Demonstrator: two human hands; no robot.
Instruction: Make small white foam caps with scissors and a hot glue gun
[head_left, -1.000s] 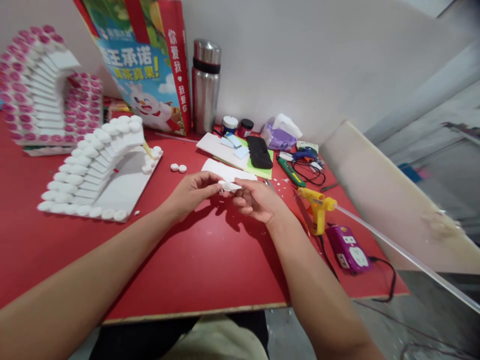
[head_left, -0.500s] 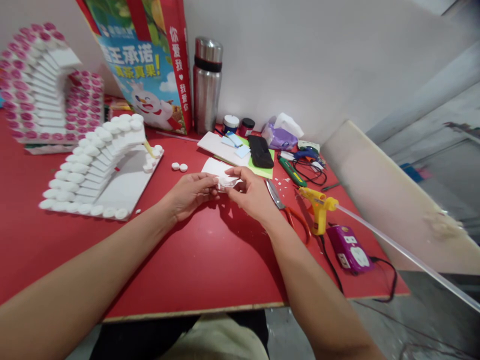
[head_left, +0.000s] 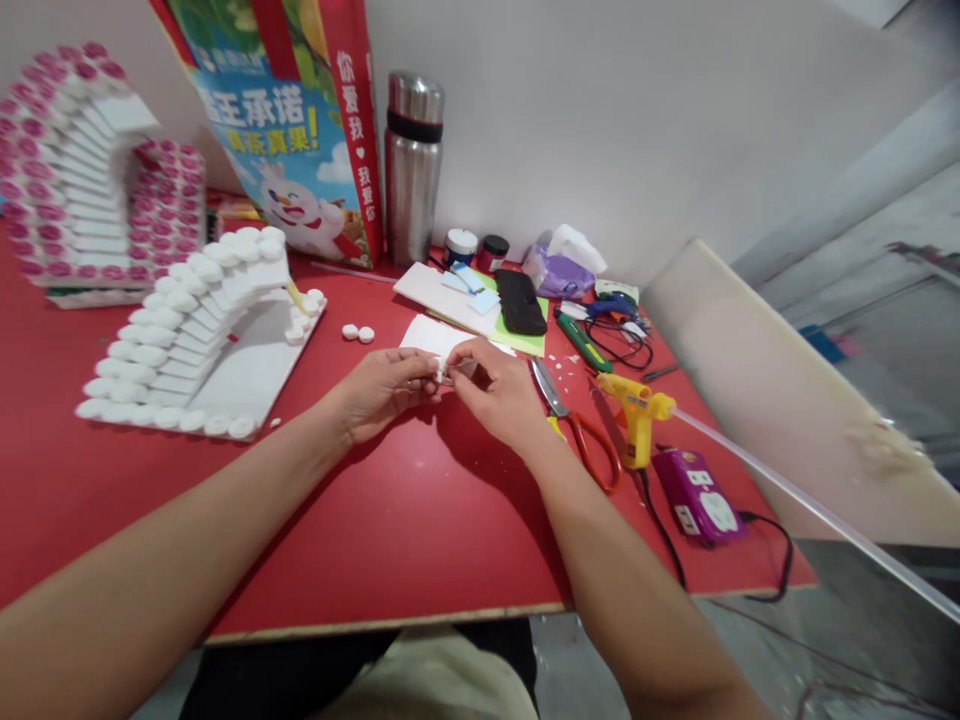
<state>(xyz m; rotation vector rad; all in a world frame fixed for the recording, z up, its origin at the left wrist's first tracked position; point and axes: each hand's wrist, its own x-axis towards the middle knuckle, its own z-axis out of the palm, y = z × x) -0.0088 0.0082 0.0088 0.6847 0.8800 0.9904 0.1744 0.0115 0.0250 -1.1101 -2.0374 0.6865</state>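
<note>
A small white piece [head_left: 441,370] is pinched between the fingertips of both hands, above the red table's middle. My left hand [head_left: 386,390] has thumb and fingers closed on its left side. From the right, my right hand [head_left: 491,385] grips it with curled fingers. Just behind the hands lies a white sheet [head_left: 424,334]. Two round white pieces [head_left: 358,333] sit left of that sheet. Farther left stands a white model staircase [head_left: 199,330] edged with white discs, on a white board.
Red-handled shears [head_left: 596,450], a yellow glue gun [head_left: 636,412] and a purple power box [head_left: 697,497] lie on the right. Behind are a black phone [head_left: 521,302], a steel flask [head_left: 414,170], a large bag [head_left: 300,130] and a pink-and-white model [head_left: 97,190].
The white material between my fingers now looks smaller and more bunched. My right hand has shifted slightly, showing more of the shears' yellow part.
</note>
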